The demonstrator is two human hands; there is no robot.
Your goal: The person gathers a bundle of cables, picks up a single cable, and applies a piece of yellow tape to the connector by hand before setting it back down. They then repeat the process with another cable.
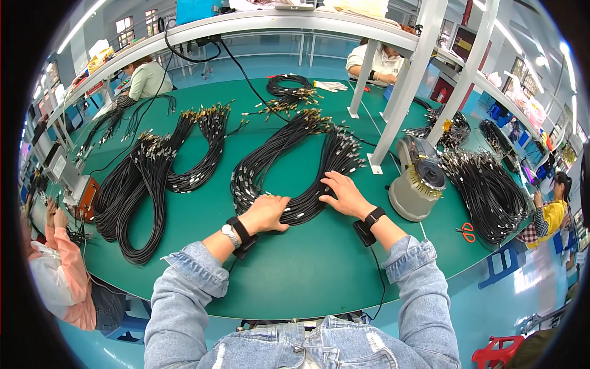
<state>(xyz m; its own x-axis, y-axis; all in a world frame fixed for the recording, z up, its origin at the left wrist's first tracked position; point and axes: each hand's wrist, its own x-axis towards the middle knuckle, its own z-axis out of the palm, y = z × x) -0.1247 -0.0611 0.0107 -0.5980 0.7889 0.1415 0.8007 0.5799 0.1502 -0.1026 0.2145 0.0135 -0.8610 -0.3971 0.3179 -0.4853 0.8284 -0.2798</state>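
Note:
A thick bundle of black cables (257, 161) with metal connector ends lies bent in a U on the green table. My left hand (265, 213) is closed over the left side of its near bend, thumb on the near side. On the right side of the bend, my right hand (346, 195) grips the same bundle from above, its thumb apart from the fingers. The undersides of both hands are hidden. White tags or sleeves dot the cables, and the brass-coloured and silvery ends fan out at the far side.
More cable bundles lie left (145, 184) and right (488, 190). A grey round machine (416, 181) stands right of my hand, with red-handled scissors (467, 232) beyond. Metal posts (402, 92) carry an overhead shelf (283, 23). White gloves (330, 86) lie far back. Other people sit around the table.

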